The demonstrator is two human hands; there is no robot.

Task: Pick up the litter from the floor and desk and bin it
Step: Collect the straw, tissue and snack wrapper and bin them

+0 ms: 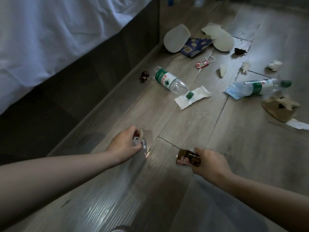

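Beside the bed (93,76), right hand (211,161) grips brown packet (184,158) pointing left; left hand (124,143) pinches clear plastic (141,145).

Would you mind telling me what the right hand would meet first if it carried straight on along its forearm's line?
Most likely the left hand, across bare floor; the right hand, gripping a brown packet, points up-left towards it. Depth is unclear.

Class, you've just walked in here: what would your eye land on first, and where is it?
A green-labelled bottle lies mid-floor near the bed, its cap on a white napkin; a second bottle lies at right. At the bottom, the left hand pinches what looks like a clear bag, and the right hand grips a brown packet.
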